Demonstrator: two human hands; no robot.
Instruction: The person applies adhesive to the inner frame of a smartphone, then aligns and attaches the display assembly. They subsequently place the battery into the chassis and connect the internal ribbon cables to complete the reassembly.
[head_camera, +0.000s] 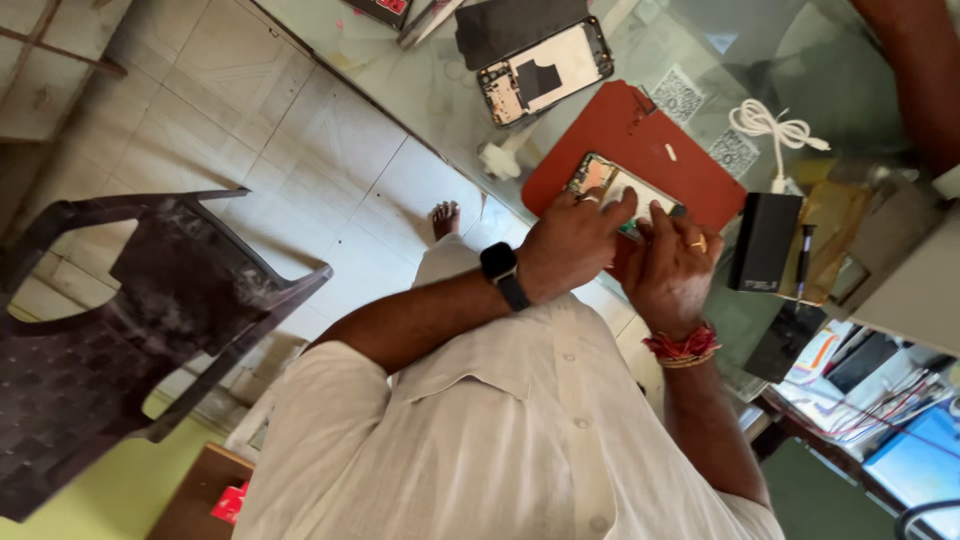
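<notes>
We had the opened phone (612, 186) on the red mat (640, 140), our left hand (572, 245) pinning it and right hand (668, 265) pinching at its edge, its insides bare, reassembly seemingly left.

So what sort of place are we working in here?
Likely a phone repair counter: an opened phone lies on the glass table, and both hands work on another phone over a red mat.
</notes>
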